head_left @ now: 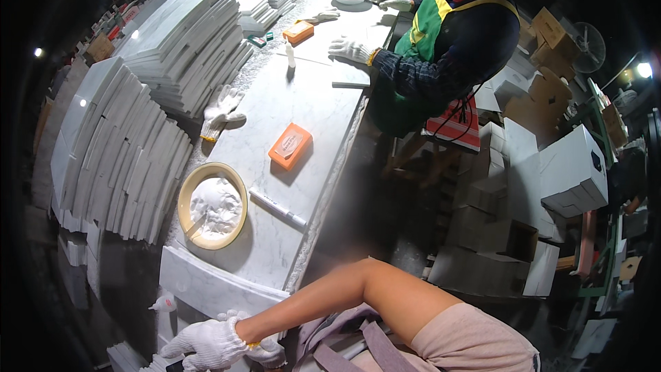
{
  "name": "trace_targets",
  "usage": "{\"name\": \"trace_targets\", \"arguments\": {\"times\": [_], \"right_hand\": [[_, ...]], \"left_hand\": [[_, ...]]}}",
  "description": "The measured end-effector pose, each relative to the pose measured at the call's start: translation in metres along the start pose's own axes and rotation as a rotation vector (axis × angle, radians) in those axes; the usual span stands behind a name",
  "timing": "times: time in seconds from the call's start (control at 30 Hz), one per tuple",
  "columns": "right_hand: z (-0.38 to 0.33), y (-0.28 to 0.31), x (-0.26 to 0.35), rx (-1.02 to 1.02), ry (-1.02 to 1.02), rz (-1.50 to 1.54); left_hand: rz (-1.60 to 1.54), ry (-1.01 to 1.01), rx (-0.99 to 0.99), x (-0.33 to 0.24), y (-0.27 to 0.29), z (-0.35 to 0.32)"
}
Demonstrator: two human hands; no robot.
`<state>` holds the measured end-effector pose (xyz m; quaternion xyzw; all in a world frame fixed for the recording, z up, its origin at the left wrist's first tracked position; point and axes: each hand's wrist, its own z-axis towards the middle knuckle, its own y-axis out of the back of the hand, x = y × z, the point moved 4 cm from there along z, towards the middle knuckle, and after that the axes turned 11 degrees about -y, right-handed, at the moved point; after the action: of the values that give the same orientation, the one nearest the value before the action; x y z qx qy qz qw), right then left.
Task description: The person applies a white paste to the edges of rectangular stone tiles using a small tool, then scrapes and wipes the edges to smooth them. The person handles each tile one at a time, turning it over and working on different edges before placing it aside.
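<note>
My right hand (206,346), in a white knitted glove, reaches across to the lower left, low beside the table's near end. Its fingers curl down near a small dark thing (176,366) at the picture's lower edge; what they hold I cannot make out. My left hand (267,354), also gloved, is mostly hidden beneath the right wrist, its fingers out of sight. Close by the right hand are white slabs (124,357) at the bottom edge and a small white squeeze bottle (164,303). Thin marble-patterned tiles (220,277) lie at the table's near end, just beyond my hands.
On the marble-topped table (275,107) are a cream bowl of white paste (215,210), a marker (277,208), an orange box (290,147) and a loose glove (222,113). Tall tile stacks (117,155) line the left. A co-worker (447,41) in gloves works at the far right side.
</note>
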<state>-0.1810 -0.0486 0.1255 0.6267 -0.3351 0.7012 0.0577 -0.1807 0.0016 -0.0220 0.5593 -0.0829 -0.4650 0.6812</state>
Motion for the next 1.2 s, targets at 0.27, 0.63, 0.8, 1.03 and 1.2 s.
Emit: {"name": "trace_targets", "arguments": {"times": [0.27, 0.63, 0.8, 1.03, 1.2], "right_hand": [[0.002, 0.029, -0.008, 0.027, -0.035, 0.149], [0.01, 0.037, 0.0, 0.048, -0.015, 0.11], [0.005, 0.035, -0.013, 0.062, 0.13, 0.029], [-0.039, 0.055, -0.04, 0.055, -0.028, 0.039], [-0.112, 0.089, -0.054, -0.239, -0.292, -0.052]], "left_hand": [[-0.053, -0.007, 0.073, 0.008, -0.011, 0.019], [-0.1, -0.023, 0.132, 0.016, -0.015, 0.034], [-0.111, -0.029, 0.131, 0.02, -0.012, 0.036], [-0.133, -0.041, 0.126, 0.024, -0.004, 0.035], [-0.138, -0.05, 0.113, 0.026, 0.002, 0.026]]}}
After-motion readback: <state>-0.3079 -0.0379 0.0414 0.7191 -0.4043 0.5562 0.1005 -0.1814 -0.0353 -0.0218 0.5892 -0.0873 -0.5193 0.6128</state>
